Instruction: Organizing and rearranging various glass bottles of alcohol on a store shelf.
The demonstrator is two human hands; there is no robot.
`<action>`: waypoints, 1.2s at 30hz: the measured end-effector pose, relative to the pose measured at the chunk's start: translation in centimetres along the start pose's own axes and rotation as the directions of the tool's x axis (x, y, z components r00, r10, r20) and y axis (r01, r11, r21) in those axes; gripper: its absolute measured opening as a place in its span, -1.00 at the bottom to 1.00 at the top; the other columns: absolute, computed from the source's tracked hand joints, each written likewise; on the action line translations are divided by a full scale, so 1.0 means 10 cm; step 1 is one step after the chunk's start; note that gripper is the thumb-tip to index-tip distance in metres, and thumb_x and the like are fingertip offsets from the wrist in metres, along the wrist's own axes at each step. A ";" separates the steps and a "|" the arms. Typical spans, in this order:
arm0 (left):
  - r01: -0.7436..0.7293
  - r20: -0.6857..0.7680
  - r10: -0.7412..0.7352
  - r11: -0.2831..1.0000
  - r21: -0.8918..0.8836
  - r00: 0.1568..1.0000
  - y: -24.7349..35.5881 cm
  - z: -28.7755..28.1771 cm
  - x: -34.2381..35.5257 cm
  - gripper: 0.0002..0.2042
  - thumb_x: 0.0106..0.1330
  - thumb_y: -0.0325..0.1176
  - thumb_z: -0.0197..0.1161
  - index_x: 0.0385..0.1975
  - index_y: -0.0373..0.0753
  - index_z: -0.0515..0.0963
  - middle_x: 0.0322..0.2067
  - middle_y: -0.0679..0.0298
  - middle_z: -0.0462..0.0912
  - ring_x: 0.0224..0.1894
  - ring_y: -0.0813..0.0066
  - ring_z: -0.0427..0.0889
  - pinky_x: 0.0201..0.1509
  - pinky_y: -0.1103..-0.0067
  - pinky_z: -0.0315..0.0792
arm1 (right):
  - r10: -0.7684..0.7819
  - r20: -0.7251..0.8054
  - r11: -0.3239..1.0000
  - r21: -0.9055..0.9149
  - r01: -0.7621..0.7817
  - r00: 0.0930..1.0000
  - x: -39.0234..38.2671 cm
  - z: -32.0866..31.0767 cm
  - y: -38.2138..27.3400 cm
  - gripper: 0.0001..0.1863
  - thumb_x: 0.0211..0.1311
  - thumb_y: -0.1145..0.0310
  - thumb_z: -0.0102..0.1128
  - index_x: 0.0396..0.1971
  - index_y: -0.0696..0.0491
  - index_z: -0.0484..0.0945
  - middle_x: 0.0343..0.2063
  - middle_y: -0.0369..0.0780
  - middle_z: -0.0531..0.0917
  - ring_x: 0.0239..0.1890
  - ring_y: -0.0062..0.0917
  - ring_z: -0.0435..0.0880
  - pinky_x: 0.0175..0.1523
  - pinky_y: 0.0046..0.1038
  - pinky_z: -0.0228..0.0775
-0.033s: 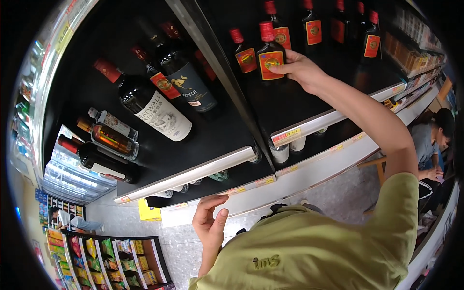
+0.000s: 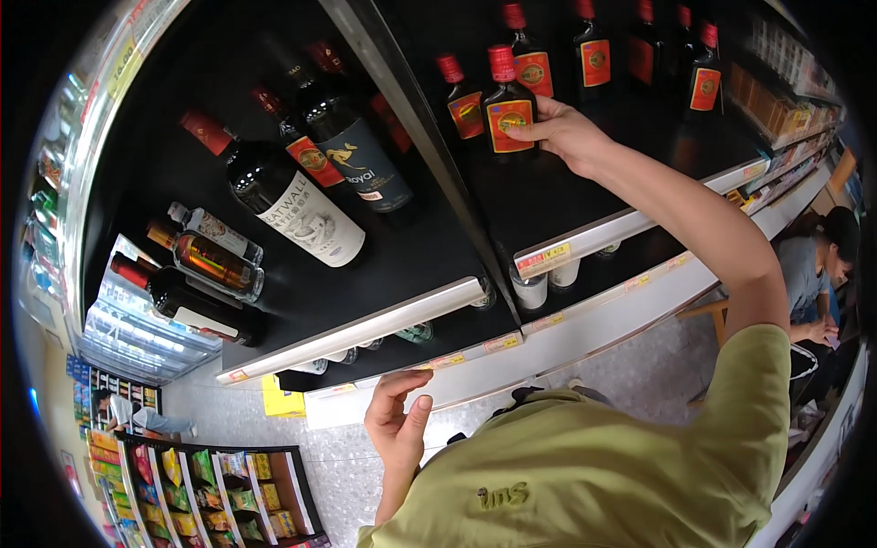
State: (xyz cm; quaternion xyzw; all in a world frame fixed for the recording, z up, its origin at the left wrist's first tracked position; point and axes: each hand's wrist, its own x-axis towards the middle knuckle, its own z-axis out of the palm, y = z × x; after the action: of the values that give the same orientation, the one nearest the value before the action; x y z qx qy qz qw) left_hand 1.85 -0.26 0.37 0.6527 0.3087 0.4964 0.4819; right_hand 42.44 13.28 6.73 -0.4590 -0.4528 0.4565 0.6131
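On the right-hand black shelf, my right hand [image 2: 571,135] grips a small flat dark bottle [image 2: 510,126] with a red cap and an orange-red label. The thumb lies across the front of its label, and the fingers behind are partly hidden. Close by on the left stands a similar bottle [image 2: 464,110], with another like it [image 2: 532,68] just behind. Whether the held bottle touches the shelf I cannot tell. Low in front of the shelf edge, my left hand [image 2: 397,420] holds nothing, its fingers loosely bent and the thumb apart.
A metal divider [image 2: 411,110] separates this shelf from the left one, where wine bottles [image 2: 297,201] and smaller liquor bottles [image 2: 215,260] stand. More red-capped bottles [image 2: 592,55] stand farther back. A person [image 2: 813,283] sits at the right; a snack rack [image 2: 292,493] stands lower left.
The bottle in my right hand has shifted very slightly to the left among its neighbours. My left hand stays in place.
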 end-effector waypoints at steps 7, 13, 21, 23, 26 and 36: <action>0.055 -0.050 -0.053 0.998 0.031 0.997 0.01 -0.07 -0.09 -0.79 0.28 -0.47 0.35 -0.14 -0.38 0.58 -0.11 0.10 0.63 0.02 0.32 0.60 0.20 0.45 0.42 | 0.058 -0.006 0.997 -0.043 -0.058 0.998 0.25 0.27 0.09 -0.52 0.11 0.44 0.45 0.06 0.01 0.55 -0.06 -0.32 0.66 0.07 -0.57 0.55 0.24 -0.42 0.23; 0.052 -0.060 -0.050 0.998 0.028 0.997 0.01 -0.07 -0.08 -0.79 0.28 -0.48 0.34 -0.14 -0.39 0.59 -0.12 0.11 0.63 0.00 0.33 0.61 0.18 0.47 0.42 | 0.026 0.023 0.995 -0.099 -0.024 0.999 0.34 0.25 0.16 -0.51 0.09 0.44 0.47 0.06 0.04 0.55 -0.08 -0.29 0.66 0.06 -0.56 0.55 0.26 -0.47 0.22; 0.058 -0.060 -0.057 0.998 0.016 0.997 -0.02 -0.04 -0.04 -0.80 0.28 -0.50 0.34 -0.14 -0.39 0.59 -0.12 0.11 0.64 0.00 0.34 0.61 0.17 0.47 0.43 | 0.010 0.077 0.988 -0.157 0.002 0.997 0.37 0.23 0.19 -0.47 0.17 0.45 0.39 0.16 0.03 0.48 0.01 -0.29 0.64 0.10 -0.57 0.56 0.26 -0.44 0.28; 0.047 -0.090 -0.045 0.999 0.016 0.995 -0.02 -0.05 -0.04 -0.81 0.27 -0.52 0.33 -0.14 -0.38 0.59 -0.13 0.12 0.64 0.00 0.34 0.61 0.16 0.47 0.43 | -0.026 0.111 0.991 -0.124 0.040 0.993 0.34 0.25 0.18 -0.44 0.18 0.45 0.38 0.19 0.08 0.44 0.06 -0.26 0.61 0.14 -0.55 0.54 0.29 -0.44 0.26; 0.065 -0.067 -0.063 0.997 0.028 0.996 -0.07 -0.10 -0.02 -0.82 0.23 -0.57 0.33 -0.17 -0.35 0.63 -0.16 0.15 0.68 -0.03 0.37 0.62 0.12 0.51 0.45 | -0.056 0.152 0.990 -0.123 0.075 0.987 0.29 0.29 0.16 -0.46 0.16 0.47 0.38 0.16 0.13 0.45 0.05 -0.24 0.62 0.16 -0.53 0.54 0.32 -0.46 0.24; -0.081 -0.023 0.086 0.984 0.156 0.996 0.02 -0.33 0.09 -0.83 0.26 -0.51 0.32 -0.16 -0.31 0.63 -0.14 0.16 0.68 -0.05 0.36 0.64 0.07 0.48 0.47 | -0.073 0.110 0.900 -0.421 0.113 0.991 0.24 0.06 0.16 -0.40 0.17 0.25 0.42 0.16 0.19 0.47 0.08 -0.18 0.60 0.17 -0.49 0.52 0.28 -0.46 0.23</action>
State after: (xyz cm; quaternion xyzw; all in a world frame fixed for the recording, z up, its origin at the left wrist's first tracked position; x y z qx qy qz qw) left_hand -1.00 1.51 1.05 0.6932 0.3257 0.5002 0.4040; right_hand 42.07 15.96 5.62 -0.5384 -0.5905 0.3374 0.4975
